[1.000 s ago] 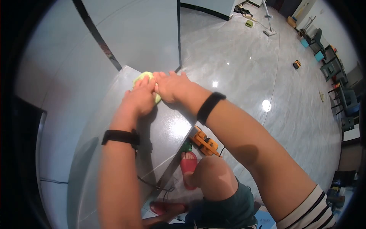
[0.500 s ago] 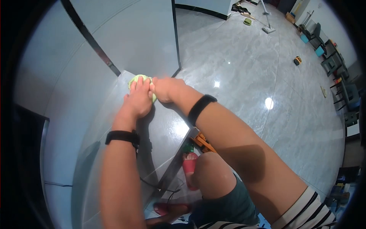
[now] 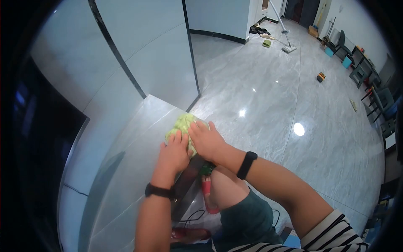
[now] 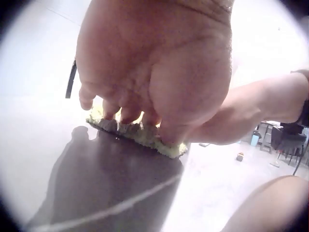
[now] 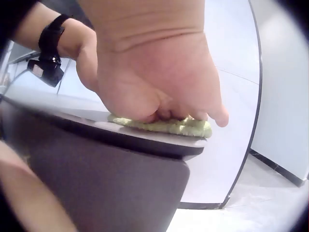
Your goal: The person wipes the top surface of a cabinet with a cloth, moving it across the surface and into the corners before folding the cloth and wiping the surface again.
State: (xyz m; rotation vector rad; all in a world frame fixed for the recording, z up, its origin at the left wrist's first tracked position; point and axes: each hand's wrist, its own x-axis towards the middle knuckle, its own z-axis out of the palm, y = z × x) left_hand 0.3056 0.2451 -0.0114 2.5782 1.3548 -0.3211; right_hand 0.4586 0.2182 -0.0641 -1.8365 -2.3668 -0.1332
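Note:
A yellow-green cloth (image 3: pixel 183 122) lies on the grey tiled ledge (image 3: pixel 142 126), close to its end and front edge. The left hand (image 3: pixel 173 154) presses on the cloth's near side, fingers spread and slightly bent. Beside it the right hand (image 3: pixel 206 140) rests on the cloth's right part with extended fingers. In the left wrist view the fingertips of the left hand (image 4: pixel 154 72) push into the fluffy cloth (image 4: pixel 140 135). The right wrist view has the right hand (image 5: pixel 159 82) over the cloth (image 5: pixel 169 126) at the ledge's rim; its fingertips are partly hidden.
A grey-blue panel wall (image 3: pixel 159 54) rises behind the ledge. On the tiled floor (image 3: pixel 260 101) are a mop (image 3: pixel 289 48), a green slipper (image 3: pixel 266 43) and a yellow toy vehicle (image 3: pixel 321 77). Chairs (image 3: pixel 381 101) line the far right. The person's knee (image 3: pixel 228 189) is beside the ledge.
Both hands and the cloth have moved along the ledge toward the person and its front edge. The head view has shifted, and the orange toy by the foot is no longer visible.

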